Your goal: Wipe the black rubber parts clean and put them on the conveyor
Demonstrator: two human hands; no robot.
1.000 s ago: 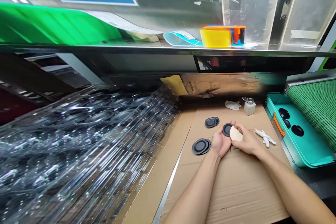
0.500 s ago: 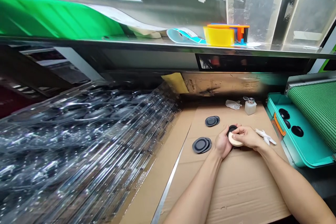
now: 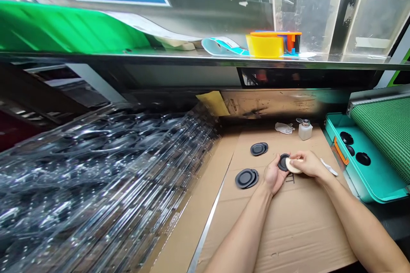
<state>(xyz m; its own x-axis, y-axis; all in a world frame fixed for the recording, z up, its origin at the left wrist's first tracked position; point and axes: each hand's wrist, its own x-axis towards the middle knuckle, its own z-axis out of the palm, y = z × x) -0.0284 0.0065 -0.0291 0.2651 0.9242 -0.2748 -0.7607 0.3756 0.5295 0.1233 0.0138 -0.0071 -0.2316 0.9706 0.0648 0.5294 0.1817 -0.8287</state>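
My left hand (image 3: 274,175) is closed round a round black disc (image 3: 283,162) with a raised ring, its face turned up. In my right hand (image 3: 306,164) is a pale cream round pad (image 3: 292,166), pinched by the fingers at the disc's right edge. The pad overlaps the disc slightly or lies right beside it; I cannot tell whether they touch. Left of the hands, on the cardboard (image 3: 278,230), lie two small groups of similar black discs, a nearer pair (image 3: 246,178) and a farther pair (image 3: 259,149), each overlapping.
Clear plastic trays (image 3: 128,179) are stacked on the left. A white bottle (image 3: 305,130) with its lid flipped up stands at the back, beside a crumpled wipe (image 3: 284,128). At right, a teal bin (image 3: 381,183) holds black parts below a green conveyor belt (image 3: 384,128). A metal shelf (image 3: 179,60) crosses above.
The pad in my right hand has shifted right, uncovering more of the black disc's face. My left hand keeps its hold on the disc. The camera view has moved slightly.
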